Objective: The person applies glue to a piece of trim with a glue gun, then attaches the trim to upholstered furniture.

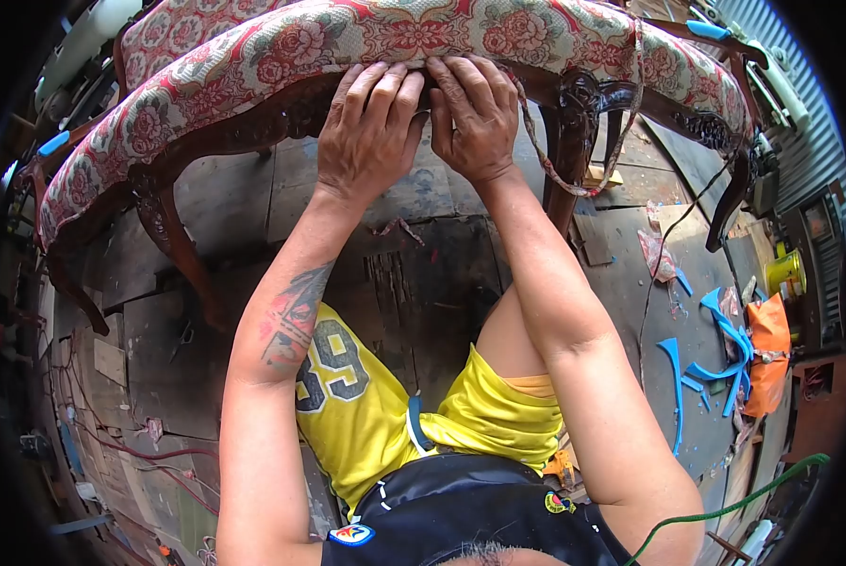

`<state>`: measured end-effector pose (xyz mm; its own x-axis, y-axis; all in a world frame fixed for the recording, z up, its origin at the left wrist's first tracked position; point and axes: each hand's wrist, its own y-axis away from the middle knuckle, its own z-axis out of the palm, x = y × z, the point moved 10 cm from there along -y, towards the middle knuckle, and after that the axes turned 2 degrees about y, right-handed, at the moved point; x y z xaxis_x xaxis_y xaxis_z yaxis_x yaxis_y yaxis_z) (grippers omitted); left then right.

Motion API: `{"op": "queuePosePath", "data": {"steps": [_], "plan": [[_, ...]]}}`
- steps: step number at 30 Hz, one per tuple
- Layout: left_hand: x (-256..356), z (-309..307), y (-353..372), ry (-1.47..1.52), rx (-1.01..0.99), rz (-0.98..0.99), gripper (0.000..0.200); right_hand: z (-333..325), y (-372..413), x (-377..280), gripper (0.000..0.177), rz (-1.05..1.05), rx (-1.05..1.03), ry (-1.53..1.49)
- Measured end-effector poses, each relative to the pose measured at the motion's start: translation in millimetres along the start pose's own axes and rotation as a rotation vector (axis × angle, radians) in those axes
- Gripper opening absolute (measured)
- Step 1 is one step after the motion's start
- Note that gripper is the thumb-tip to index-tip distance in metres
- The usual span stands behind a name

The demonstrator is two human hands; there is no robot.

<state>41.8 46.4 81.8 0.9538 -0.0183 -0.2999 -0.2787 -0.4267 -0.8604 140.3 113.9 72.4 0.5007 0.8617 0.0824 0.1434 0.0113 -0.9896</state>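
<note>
Furthest left of the grip, a curved wooden leg [173,236] of the settee [498,33] is seen standing on the plank floor [423,274]. Above it, the carved front rail [272,118] runs beneath the floral fabric [253,57]. The rail's long axis runs left to right across the view in a shallow bow, so it lies crosswise to both forearms and straight ahead of the fingertips.

The left hand [366,127] is laid on the seam where fabric meets rail, fingers straight, close together and pressed flat; nothing is closed in its grip. Touching it on the right, the right hand [470,118] is set on the same seam, fingers bent and tips tucked at the fabric's edge. Whether anything is pinched in this grip cannot be told, as the tips are hidden against the cloth. Both hands are equally near the seam, side by side at the middle of the rail.

Just right of the right grip, a length of braid trim [536,141] hangs from the seat edge, loops down and rises again past a carved leg [564,160] — the right hand is the nearer to it. Well to the right and lower, blue strips [715,358] and an orange bag [769,349] lie on the floor, and a green hose [744,495] crosses the lower corner.
</note>
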Motion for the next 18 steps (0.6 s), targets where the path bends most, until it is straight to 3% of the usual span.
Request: {"op": "queuePosePath", "data": {"steps": [5,18], "plan": [[-4.8,-6.4,2.2,0.123,0.06,0.047,0.034,1.2,1.6,0.3,0.038,0.003,-0.011,0.005],[-3.4,-7.5,0.6,0.083,0.039,0.089,0.033,1.5,2.0,1.6,0.038,0.011,-0.008,0.001]]}}
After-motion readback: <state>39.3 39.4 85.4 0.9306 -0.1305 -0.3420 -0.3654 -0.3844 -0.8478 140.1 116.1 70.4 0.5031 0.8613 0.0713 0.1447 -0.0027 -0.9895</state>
